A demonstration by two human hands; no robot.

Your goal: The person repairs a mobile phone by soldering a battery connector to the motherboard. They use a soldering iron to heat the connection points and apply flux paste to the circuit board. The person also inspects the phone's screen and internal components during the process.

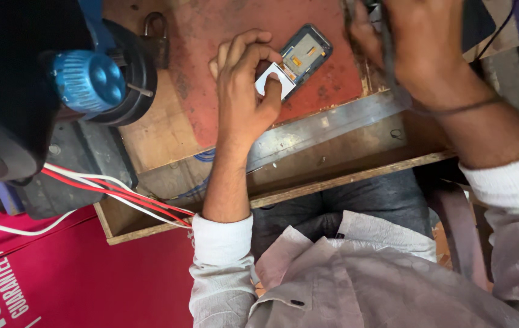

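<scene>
Head view, left hand [241, 91]: reaching forward over the red mat [211, 30], fingers curled, thumb and forefinger pinched on a small white card [273, 81] at the near end of the phone.
Head view, phone [301, 56]: lying flat on the red mat, back cover off, insides showing with orange and grey parts, set at a slant, near end touching the white card.
Head view, white card: pressed against the phone's lower edge, partly covered by the thumb; whether slid under a part or only resting on it cannot be told.
Head view, right hand [417, 42]: raised at the top right, blurred, fingers closed round something dark; what exactly cannot be told.
Head view, workbench [326, 127]: wooden, worn, with a metal strip along the front edge just below the mat.
Head view, padlock [156, 36]: lying at the mat's left edge, well apart from the phone.
Head view, blue knob [89, 79]: on a dark round fitting at the left, near the bench corner.
Head view, wires [113, 191]: red and white, running across the lower left, apart from both hands.
Step in hand, as judged: prying or steadying at the phone's near end with the card.
Next move, as judged: calls for a steady pinch, slight pressure along the edge, and the right hand's tool brought down beside the card without slipping onto the exposed parts.
</scene>
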